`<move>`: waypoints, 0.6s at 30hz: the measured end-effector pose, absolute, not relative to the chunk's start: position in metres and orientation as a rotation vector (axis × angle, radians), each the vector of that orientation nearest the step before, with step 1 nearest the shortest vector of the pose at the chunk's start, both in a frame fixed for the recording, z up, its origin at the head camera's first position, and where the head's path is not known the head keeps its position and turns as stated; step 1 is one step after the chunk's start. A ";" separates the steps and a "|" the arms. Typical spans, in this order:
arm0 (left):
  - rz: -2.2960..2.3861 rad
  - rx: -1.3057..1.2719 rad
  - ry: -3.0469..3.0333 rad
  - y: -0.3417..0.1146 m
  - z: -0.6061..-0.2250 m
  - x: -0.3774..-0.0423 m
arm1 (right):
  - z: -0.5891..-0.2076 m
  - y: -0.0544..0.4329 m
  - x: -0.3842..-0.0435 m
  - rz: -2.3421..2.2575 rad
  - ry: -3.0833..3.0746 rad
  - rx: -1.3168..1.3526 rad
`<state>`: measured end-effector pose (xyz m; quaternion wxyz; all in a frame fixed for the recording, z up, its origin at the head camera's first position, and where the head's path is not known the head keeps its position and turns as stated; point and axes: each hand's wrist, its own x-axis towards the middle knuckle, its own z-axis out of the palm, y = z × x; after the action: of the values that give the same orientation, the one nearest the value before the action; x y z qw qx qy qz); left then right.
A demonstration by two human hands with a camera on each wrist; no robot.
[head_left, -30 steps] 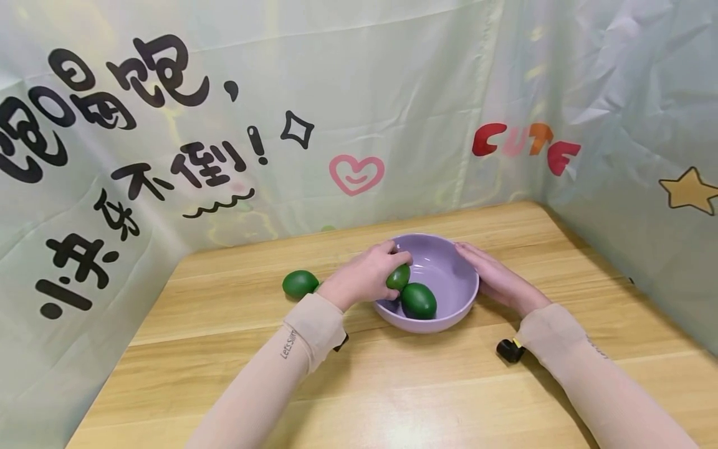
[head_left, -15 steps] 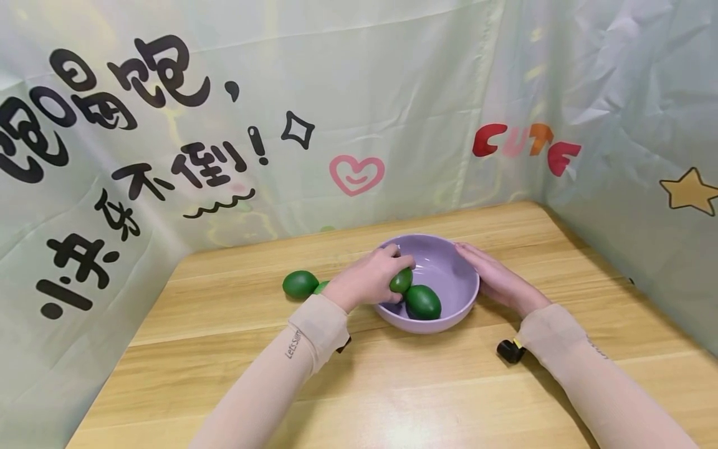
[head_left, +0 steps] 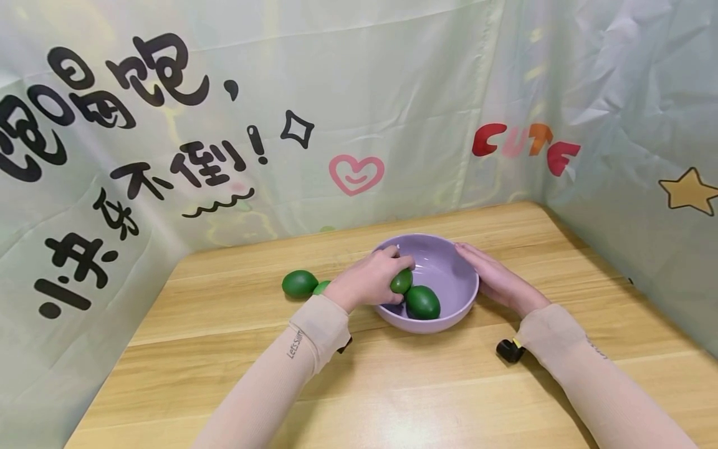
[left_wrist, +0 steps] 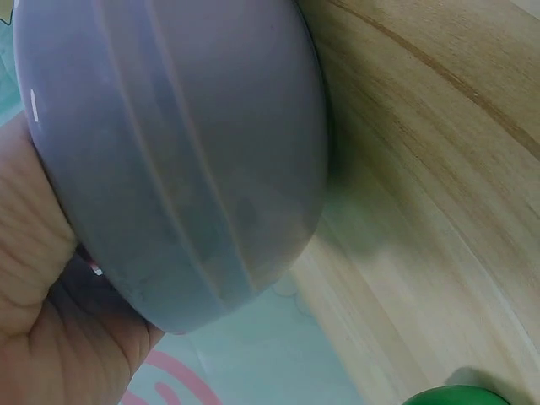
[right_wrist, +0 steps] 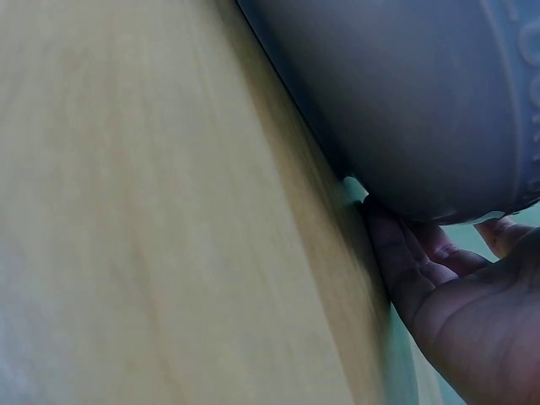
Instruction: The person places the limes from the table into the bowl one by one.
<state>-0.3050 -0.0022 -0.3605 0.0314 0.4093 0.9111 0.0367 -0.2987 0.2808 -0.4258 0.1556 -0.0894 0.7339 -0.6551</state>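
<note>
A light purple bowl (head_left: 449, 280) stands on the wooden table, with my hands at its two sides. My left hand (head_left: 370, 277) reaches over the near left rim and grips a smooth green egg-shaped fruit (head_left: 401, 281) inside the bowl. Against that fruit, lower in the bowl, lies a second, darker green one (head_left: 423, 302). My right hand (head_left: 499, 274) rests along the outer right wall with its fingers extended. In the right wrist view, fingertips (right_wrist: 380, 224) touch the underside of the bowl (right_wrist: 405, 101). The left wrist view shows mostly the bowl's outer wall (left_wrist: 186, 169), and the held fruit is hidden there.
Left of the bowl, another dark green fruit (head_left: 300, 284) lies on the table (head_left: 224, 355). Beside it a lighter green one (head_left: 321, 287) is partly hidden behind my left wrist. A printed cloth (head_left: 415, 143) hangs behind the table and along its sides.
My left hand has shifted slightly right with the fruit it grips, and the fruit beside it has moved right too. The lighter green fruit on the table has come into sight. My right hand stays put.
</note>
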 end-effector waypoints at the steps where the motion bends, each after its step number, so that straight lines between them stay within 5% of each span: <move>1: 0.112 1.261 2.807 -0.002 -0.361 -0.305 | -0.426 0.281 -0.299 -1.880 2.100 -0.252; 18: 0.101 1.222 2.790 0.001 -0.361 -0.305 | -0.425 0.281 -0.298 -1.877 2.110 -0.245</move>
<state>-0.3046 0.0007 -0.3615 0.0471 0.4005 0.9145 0.0331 -0.2985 0.2810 -0.4253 0.1529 -0.0853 0.7355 -0.6545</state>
